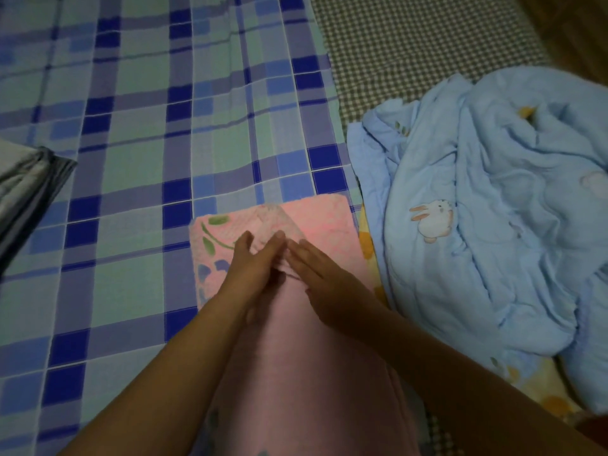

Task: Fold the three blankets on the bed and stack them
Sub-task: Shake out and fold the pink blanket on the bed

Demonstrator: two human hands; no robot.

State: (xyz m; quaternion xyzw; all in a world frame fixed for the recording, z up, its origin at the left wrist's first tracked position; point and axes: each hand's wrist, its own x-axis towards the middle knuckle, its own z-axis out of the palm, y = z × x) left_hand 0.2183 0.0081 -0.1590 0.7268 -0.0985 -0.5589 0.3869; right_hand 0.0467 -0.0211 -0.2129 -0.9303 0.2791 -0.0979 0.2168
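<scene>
Pink blanket [316, 218] under both flat hands [289, 274]

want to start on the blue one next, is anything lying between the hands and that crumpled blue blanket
Nothing visible does. Both the left hand and the right hand rest flat, fingers straight, on the folded pink floral blanket. The crumpled light blue bunny-print blanket lies right beside it, to the right, with only a strip of yellow-patterned fabric between.

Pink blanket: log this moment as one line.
stage: smoothing fold | left hand: flat on pink blanket | right hand: flat on it | blue blanket: crumpled, right | grey blanket: folded, left
</scene>
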